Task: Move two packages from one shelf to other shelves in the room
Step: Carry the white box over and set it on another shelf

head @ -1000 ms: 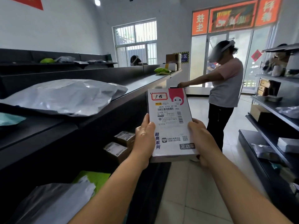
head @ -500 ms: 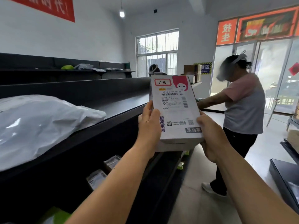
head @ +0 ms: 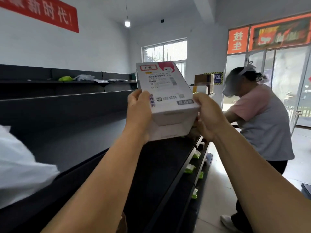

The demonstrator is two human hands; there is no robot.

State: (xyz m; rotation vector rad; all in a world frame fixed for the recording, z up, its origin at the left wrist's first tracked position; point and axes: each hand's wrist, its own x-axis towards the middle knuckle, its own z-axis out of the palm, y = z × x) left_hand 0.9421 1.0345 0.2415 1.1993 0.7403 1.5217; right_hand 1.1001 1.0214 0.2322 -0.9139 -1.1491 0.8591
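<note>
White box (head: 165, 96), printed with a shipping label and a pink cartoon figure, is held up in the air above the top of a long dark shelf unit (head: 80, 132), tilted with its far end raised.

At the far left, a white plastic mailer bag (head: 20, 169) lies on that dark shelf top. Behind it, along the wall under a red banner (head: 43, 12), a second dark shelf (head: 67, 84) carries a green parcel (head: 65, 79) and several grey bags.

The left hand (head: 138, 113) clasps the box's left edge, thumb on the printed face and fingers wrapped underneath. The right hand (head: 207, 115) grips the right near corner the same way, thumb on top, fingers curled below.

Under the box, the lower tiers of the shelf unit show small green packets (head: 190, 169) along the edge.

To the right, another person (head: 259, 121) in a pink-and-white shirt bends toward the shelf end, near brown cartons (head: 203, 80) and the glass doors (head: 286, 84).
</note>
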